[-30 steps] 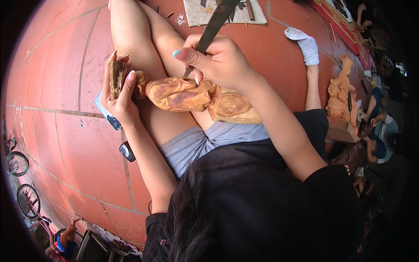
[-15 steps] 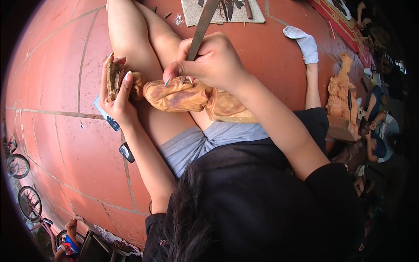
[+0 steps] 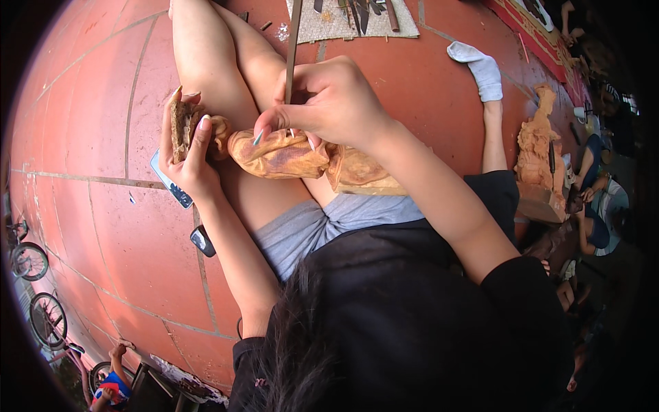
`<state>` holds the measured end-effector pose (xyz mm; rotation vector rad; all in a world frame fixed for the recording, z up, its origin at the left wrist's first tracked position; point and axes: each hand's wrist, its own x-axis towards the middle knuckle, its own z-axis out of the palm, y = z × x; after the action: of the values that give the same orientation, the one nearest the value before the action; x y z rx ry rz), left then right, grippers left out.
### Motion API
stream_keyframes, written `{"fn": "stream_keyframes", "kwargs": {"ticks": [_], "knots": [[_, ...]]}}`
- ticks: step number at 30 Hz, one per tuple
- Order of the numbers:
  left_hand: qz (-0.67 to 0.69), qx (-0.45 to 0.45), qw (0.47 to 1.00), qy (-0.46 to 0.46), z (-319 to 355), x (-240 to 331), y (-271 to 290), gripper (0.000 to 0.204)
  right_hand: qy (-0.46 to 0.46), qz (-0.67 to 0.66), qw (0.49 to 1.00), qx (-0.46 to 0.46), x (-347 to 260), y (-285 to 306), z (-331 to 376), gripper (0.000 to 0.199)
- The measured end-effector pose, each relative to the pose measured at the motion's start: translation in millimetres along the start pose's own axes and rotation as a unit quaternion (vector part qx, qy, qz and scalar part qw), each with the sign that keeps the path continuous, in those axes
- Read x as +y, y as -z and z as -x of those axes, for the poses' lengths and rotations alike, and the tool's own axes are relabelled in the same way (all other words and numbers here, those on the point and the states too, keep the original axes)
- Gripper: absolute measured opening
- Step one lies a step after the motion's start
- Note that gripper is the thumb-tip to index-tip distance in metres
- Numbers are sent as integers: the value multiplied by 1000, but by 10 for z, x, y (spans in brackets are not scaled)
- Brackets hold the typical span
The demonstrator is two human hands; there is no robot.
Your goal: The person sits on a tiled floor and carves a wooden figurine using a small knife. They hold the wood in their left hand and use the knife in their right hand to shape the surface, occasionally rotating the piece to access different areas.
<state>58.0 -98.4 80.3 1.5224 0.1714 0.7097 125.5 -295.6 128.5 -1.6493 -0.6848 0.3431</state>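
Note:
Across my lap lies a carved wooden figure (image 3: 278,154), light brown with folds and darker streaks. My left hand (image 3: 187,147) is closed around its rough, bark-like left end. Over the middle of the carving, my right hand (image 3: 333,103) grips a long flat metal carving tool (image 3: 293,51) between thumb and fingers. The upper part of the tool points away from me and is seen almost edge-on. Its lower tip is hidden behind my fingers. My right forearm covers part of the figure's right end.
A pale mat (image 3: 329,27) with several carving tools lies on the red tiled floor ahead. Another carved wooden statue (image 3: 539,158) stands at the right, near other people. A phone-like flat object (image 3: 171,180) and a small dark object (image 3: 202,240) lie left. Bicycles (image 3: 47,321) stand far left.
The metal tool has turned from showing its broad face, leaning right, to nearly upright and edge-on. My right fingers have shifted slightly on it. My left hand keeps its hold.

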Motion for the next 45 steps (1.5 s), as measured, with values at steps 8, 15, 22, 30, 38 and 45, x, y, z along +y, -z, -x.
{"fn": "stream_keyframes", "kwargs": {"ticks": [8,15,22,30,38,45], "knots": [[12,4,1000,3,2,-11,8,47,22,5,1000,-5,-22,-39,-25,14],[22,11,1000,15,17,11,-39,46,134,-66,989,10,-10,-152,-40,11],[18,2,1000,9,5,-21,-12,47,167,64,980,83,75,-51,-49,21],[29,3,1000,5,7,-29,-7,47,138,110,982,68,158,-116,-71,33],[14,0,1000,10,8,-23,0,48,208,72,966,134,65,-186,-108,24],[14,-3,1000,12,3,0,-14,49,140,106,980,91,163,-112,-83,34]]}}
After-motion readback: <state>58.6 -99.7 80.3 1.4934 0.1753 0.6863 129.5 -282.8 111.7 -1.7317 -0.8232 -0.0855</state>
